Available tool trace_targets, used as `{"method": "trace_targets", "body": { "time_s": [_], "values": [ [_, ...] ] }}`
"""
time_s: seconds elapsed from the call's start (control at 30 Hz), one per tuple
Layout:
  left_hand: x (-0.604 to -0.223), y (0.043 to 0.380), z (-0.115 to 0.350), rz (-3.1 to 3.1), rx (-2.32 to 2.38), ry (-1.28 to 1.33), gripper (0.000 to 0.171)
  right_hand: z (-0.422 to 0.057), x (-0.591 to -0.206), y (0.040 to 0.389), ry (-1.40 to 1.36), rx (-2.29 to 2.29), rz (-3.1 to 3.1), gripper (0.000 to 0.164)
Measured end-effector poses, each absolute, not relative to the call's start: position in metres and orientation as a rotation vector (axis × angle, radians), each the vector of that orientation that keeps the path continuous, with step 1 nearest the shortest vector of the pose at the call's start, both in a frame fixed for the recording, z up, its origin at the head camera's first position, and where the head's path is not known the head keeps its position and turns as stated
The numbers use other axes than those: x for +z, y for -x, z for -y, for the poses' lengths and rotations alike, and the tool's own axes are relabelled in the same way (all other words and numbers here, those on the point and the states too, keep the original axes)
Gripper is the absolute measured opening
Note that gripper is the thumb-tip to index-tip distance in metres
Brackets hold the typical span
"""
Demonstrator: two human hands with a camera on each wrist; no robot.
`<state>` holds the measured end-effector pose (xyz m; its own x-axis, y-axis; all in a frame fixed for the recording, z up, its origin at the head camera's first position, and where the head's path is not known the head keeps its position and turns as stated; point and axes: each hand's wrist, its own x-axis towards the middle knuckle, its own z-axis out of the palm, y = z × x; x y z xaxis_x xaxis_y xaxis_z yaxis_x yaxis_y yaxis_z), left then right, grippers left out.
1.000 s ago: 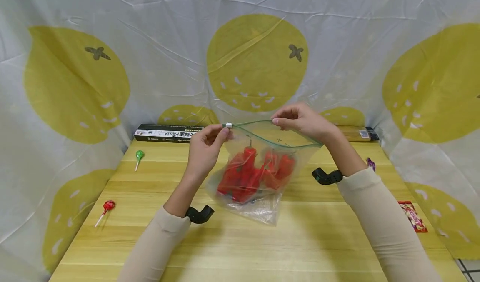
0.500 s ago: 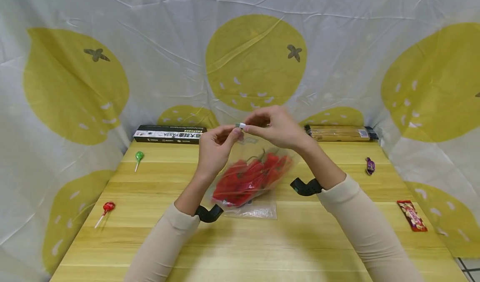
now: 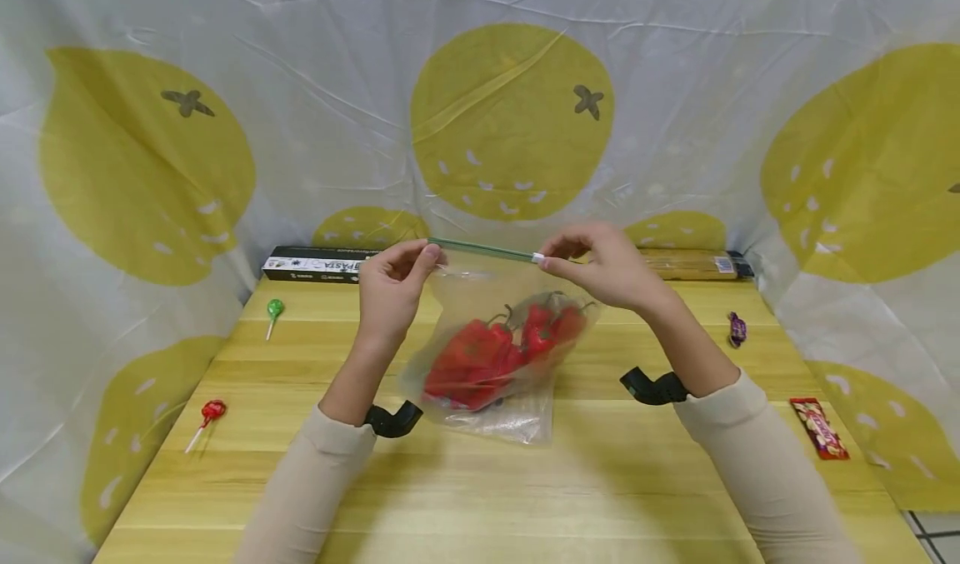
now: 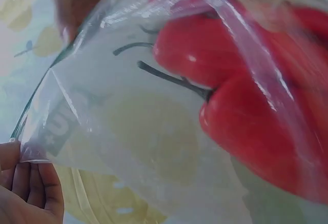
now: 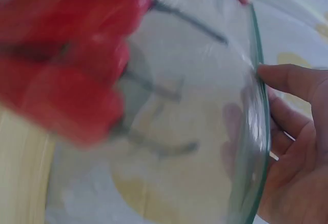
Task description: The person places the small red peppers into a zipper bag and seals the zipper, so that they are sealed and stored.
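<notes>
A clear slider zip bag (image 3: pixel 480 285) hangs tilted above the table, with several red peppers (image 3: pixel 480 356) inside, stems upward. My left hand (image 3: pixel 393 285) pinches the left end of the bag's green zip strip (image 3: pixel 480 248) between thumb and fingers. Toward the strip's right side, my right hand (image 3: pixel 600 264) pinches it at the white slider (image 3: pixel 537 257). Left of the slider the two green edges lie together. The left wrist view shows the left hand (image 4: pixel 31 188) at the bag's corner. In the right wrist view, the right thumb presses the green edge.
A black pasta box (image 3: pixel 311 266) and a long amber pack (image 3: pixel 690 265) lie along the back. A green lollipop (image 3: pixel 275 307) and a red lollipop (image 3: pixel 213 411) are at left. A purple wrapped candy (image 3: pixel 737 329) and a red snack packet (image 3: pixel 819 429) lie right. Another clear plastic piece (image 3: pixel 517 422) shows beneath the peppers.
The bag's mouth was spread open; now its edges are together. My right hand moved left to the slider, then drew it rightward along the strip. The left hand shifted slightly left.
</notes>
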<state>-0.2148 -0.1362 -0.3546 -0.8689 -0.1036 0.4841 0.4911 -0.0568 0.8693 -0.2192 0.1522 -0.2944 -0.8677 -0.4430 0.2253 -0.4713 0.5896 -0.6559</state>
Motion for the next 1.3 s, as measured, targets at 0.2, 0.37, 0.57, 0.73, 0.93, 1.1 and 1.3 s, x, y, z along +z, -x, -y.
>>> {"method": "trace_targets", "body": {
  "time_s": [0.2, 0.37, 0.57, 0.73, 0.93, 1.1, 1.3],
  "values": [
    [-0.365, 0.222, 0.164, 1.682, -2.089, 0.328, 0.016, -0.197, -0.3, 0.214, -0.643, 1.147, 2.797, 0.019],
    [-0.373, 0.224, 0.173, 1.677, -2.108, 0.327, 0.011, -0.217, -0.302, 0.207, -0.59, 1.137, 2.844, 0.019],
    [-0.372, 0.222, 0.159, 1.619, -2.149, 0.44, 0.009, -0.213, -0.308, 0.208, -0.842, 1.256, 2.803, 0.022],
    [-0.367, 0.222, 0.14, 1.656, -2.107, 0.552, 0.01, -0.182, -0.313, 0.213, -1.051, 1.122, 2.666, 0.029],
    [-0.368, 0.223, 0.128, 1.769, -2.078, 0.602, 0.015, -0.153, -0.319, 0.217, -1.143, 1.03, 2.489, 0.023],
    [-0.385, 0.218, 0.149, 2.043, -2.062, 0.498, 0.037, -0.157, -0.327, 0.215, -1.075, 1.065, 2.473, 0.019],
    [-0.431, 0.207, 0.188, 2.517, -2.041, 0.475, 0.054, -0.172, -0.338, 0.211, -0.907, 1.184, 2.5, 0.017]
  ]
}}
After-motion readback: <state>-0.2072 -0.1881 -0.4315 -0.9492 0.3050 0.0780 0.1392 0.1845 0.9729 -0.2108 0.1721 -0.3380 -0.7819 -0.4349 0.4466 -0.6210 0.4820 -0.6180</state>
